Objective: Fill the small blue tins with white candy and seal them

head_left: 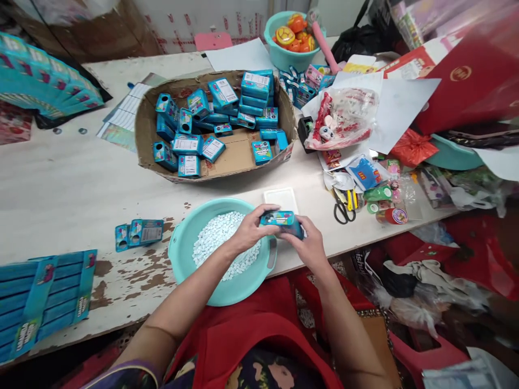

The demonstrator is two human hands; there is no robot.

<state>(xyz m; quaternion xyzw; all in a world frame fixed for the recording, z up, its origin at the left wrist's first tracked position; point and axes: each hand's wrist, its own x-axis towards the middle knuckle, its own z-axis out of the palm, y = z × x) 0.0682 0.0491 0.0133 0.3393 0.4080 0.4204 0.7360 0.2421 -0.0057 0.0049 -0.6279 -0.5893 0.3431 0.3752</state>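
Between my two hands is a small blue candy box (279, 218), held over the right rim of a turquoise basin. My left hand (255, 227) closes on the box's left end, and my right hand (305, 240) grips its right end and lower side. Many small white tablets (221, 237) lie in the turquoise basin (182, 254) below. Just behind the held box sits a square white lid or tray (280, 199). Two more blue boxes (140, 233), looking flat, lie left of the basin.
A cut cardboard carton (148, 146) full of blue boxes stands behind the basin. Flat blue cartons (44, 297) lie at the left front. To the right are black-handled scissors (344, 212), a yellow cutter (352, 200) and plastic packets. A second basin (279, 54) holds orange toys.
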